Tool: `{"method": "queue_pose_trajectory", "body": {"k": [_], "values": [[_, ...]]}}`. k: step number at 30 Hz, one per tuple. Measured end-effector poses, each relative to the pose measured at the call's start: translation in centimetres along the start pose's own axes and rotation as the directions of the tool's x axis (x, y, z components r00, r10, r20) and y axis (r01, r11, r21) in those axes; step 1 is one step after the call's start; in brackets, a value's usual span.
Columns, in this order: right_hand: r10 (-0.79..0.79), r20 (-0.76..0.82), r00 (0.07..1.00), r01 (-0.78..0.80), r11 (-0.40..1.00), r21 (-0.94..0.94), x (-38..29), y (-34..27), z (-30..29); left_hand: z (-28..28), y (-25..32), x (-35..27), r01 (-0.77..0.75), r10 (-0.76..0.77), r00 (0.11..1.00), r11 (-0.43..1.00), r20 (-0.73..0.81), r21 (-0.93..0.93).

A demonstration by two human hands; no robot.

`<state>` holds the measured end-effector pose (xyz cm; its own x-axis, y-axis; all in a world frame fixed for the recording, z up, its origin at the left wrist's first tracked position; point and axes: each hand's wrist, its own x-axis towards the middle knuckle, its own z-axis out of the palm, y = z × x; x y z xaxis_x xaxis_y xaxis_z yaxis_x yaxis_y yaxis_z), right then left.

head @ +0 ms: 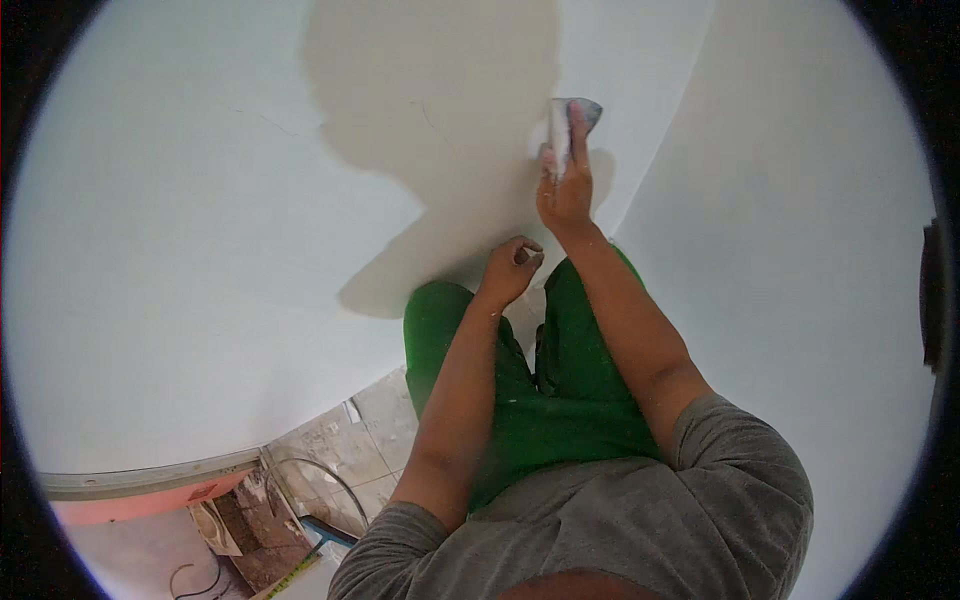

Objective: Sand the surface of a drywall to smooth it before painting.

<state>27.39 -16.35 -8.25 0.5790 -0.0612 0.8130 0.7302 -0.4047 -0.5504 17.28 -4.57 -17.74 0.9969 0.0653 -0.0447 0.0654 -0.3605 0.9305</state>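
A white wall [225, 225] stands before me, with a few thin dark lines on its surface. My right hand [566, 184] grips a folded whitish and grey pad or sheet [562, 135], perhaps sandpaper, and holds it against the wall close to the corner. The fingers look whitened, and the pad is somewhat blurred. Lower and to the left, my left hand [514, 266] is bent with its thumb and forefinger curled toward each other, nothing between them; it hovers above my knees, near the wall.
A second white wall [787, 247] meets the first in a corner at my right. Stained floor tiles [360, 435] lie at lower left, beside a doorway with a metal sill [150, 480]. A dark hose [330, 472] and a blue-headed tool [328, 531] lie there. A dark object is at the right edge.
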Motion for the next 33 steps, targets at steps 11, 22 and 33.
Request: {"method": "queue_pose_trajectory", "body": {"k": [11, 22, 33], "values": [[0.359, -0.381, 0.852, -0.403, 0.914, -0.039, -0.8, 7.7, -0.2, 0.0, 0.7, 0.3, -0.07, 0.083, 0.99, 0.99, -0.112, 0.121], [-0.164, 0.079, 0.983, 0.167, 0.986, -0.028, 0.4, -0.5, -0.5, -1.0, 0.8, 0.8, -0.023, 0.037, 0.967, 0.998, -0.252, 0.061], [0.505, -0.275, 0.818, -0.476, 0.863, 0.17, -0.7, 5.6, -0.6, -0.7, 1.2, 0.2, 0.017, -0.027, 0.976, 0.999, -0.217, -0.048]]}}
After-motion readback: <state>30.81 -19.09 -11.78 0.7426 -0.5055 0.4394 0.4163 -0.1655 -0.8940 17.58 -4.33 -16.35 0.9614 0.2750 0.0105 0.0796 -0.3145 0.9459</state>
